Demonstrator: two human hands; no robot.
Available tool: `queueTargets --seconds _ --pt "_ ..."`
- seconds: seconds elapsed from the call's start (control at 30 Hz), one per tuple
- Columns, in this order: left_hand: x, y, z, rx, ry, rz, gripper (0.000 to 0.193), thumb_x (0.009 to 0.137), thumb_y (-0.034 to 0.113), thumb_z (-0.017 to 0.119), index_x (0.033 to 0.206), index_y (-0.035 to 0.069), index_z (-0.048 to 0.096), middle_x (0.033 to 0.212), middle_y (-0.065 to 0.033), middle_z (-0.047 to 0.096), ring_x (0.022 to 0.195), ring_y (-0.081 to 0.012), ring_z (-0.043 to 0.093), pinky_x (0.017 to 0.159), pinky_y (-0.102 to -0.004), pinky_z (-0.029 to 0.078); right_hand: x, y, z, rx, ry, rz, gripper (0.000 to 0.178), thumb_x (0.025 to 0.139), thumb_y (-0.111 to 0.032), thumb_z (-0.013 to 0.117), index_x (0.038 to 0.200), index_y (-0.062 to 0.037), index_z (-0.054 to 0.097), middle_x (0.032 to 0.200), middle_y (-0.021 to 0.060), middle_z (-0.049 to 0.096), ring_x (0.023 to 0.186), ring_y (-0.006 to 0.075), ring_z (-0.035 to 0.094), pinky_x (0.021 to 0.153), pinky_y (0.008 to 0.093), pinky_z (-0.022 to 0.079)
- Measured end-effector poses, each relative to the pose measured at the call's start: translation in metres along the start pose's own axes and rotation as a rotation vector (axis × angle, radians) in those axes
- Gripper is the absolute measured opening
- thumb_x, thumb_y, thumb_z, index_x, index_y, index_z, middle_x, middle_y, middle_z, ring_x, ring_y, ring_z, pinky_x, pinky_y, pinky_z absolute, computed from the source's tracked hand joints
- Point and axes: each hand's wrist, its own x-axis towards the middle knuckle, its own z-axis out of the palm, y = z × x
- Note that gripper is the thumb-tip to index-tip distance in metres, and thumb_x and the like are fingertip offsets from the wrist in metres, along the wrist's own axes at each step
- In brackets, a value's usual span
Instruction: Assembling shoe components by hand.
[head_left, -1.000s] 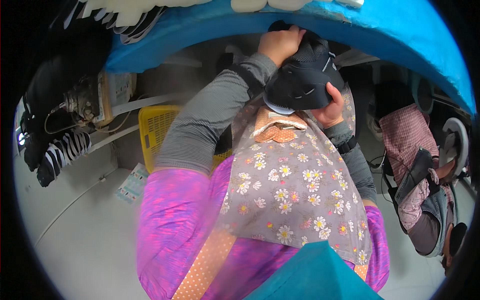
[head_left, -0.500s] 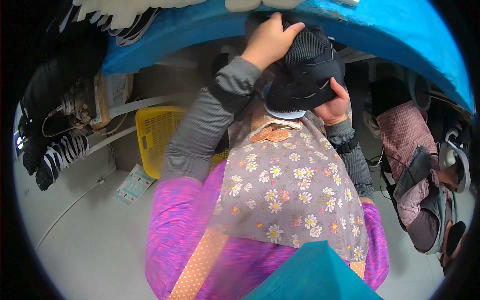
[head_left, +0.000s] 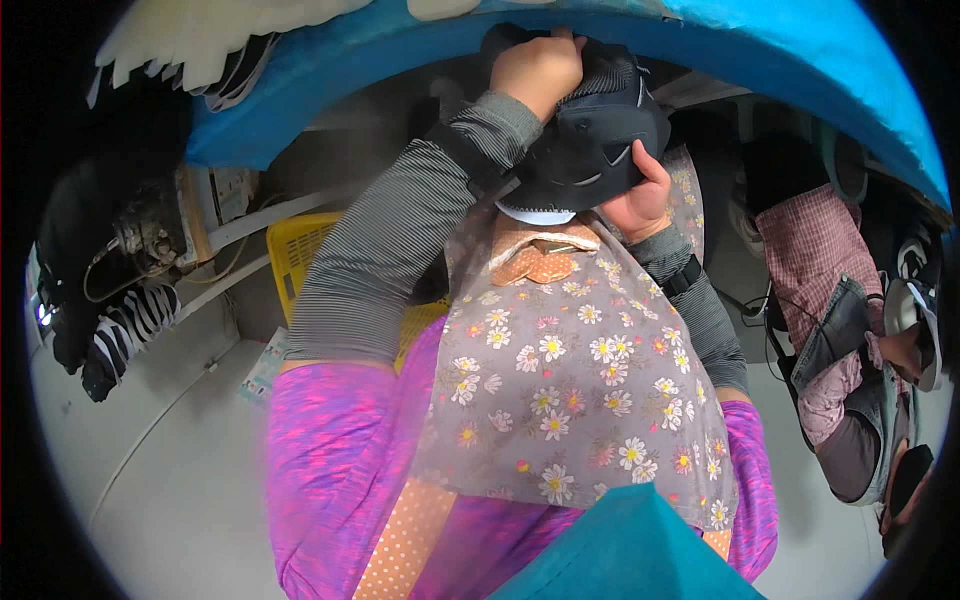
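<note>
Between my two hands is a black shoe upper (head_left: pixel 590 140), with a ribbed mesh part at its far end and a pale, stitched edge toward me. My left hand (head_left: pixel 540 75) is closed on its far end, fingers curled down and partly hidden. Around its near right side, my right hand (head_left: pixel 640 195) grips with the thumb on the outer face; the other fingers are mostly behind it. The upper is just above the floral apron (head_left: pixel 570 370) on my lap, close to the edge of the blue-covered table (head_left: pixel 400 65).
Pale shoe-shaped pieces (head_left: pixel 210 35) are piled on the table at far left. A yellow plastic basket (head_left: pixel 300 245) stands below, left of my arm. Another person's checked sleeve (head_left: pixel 815 240) shows at right. Striped black-and-white material (head_left: pixel 130 320) hangs at left.
The shoe upper has shifted a little to the left and turned slightly. My left thumb, stretched out before, is now folded in against the upper. My right hand has moved left with it.
</note>
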Motion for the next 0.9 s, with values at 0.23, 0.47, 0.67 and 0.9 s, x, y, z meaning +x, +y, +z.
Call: queueTargets --seconds 0.23,0.47,0.67,0.9 --pt "-0.008 0.010 -0.032 -0.028 0.058 -0.118 0.037 0.097 0.038 0.050 0.086 0.005 0.064 0.069 -0.0210 0.066 0.065 -0.0395 0.067 0.057 -0.0493 0.055 -0.007 -0.005 0.001 0.203 -0.120 0.135 0.052 0.099 -0.029 0.045 0.141 0.0008 0.041 0.144 0.0204 0.045 0.133 0.0387 0.043 0.114 0.0550 0.029" --pt "0.003 0.010 -0.029 0.021 0.136 -0.001 0.035 0.097 0.036 0.051 0.080 0.007 0.063 0.062 -0.0185 0.065 0.056 -0.0369 0.066 0.048 -0.0443 0.053 -0.002 -0.004 0.007 0.252 -0.140 0.110 0.055 0.098 -0.031 0.047 0.141 0.0016 0.040 0.145 0.0204 0.045 0.133 0.0391 0.043 0.114 0.0555 0.029" --pt "-0.023 -0.010 0.031 0.014 -0.073 -0.110 0.031 0.098 0.036 0.047 0.095 0.007 0.057 0.065 -0.0160 0.066 0.061 -0.0358 0.066 0.052 -0.0491 0.050 0.007 0.004 -0.022 0.168 0.124 0.083 0.053 0.100 -0.030 0.045 0.141 0.0021 0.040 0.144 0.0211 0.045 0.133 0.0380 0.043 0.114 0.0529 0.029" --pt "0.000 -0.007 -0.014 -0.138 -0.062 -0.057 0.034 0.096 0.038 0.053 0.094 0.007 0.066 0.080 -0.0226 0.066 0.074 -0.0414 0.065 0.062 -0.0466 0.053 -0.012 -0.004 -0.019 0.231 -0.049 0.097 0.055 0.100 -0.032 0.044 0.144 0.0013 0.036 0.147 0.0207 0.041 0.136 0.0386 0.039 0.115 0.0538 0.027"
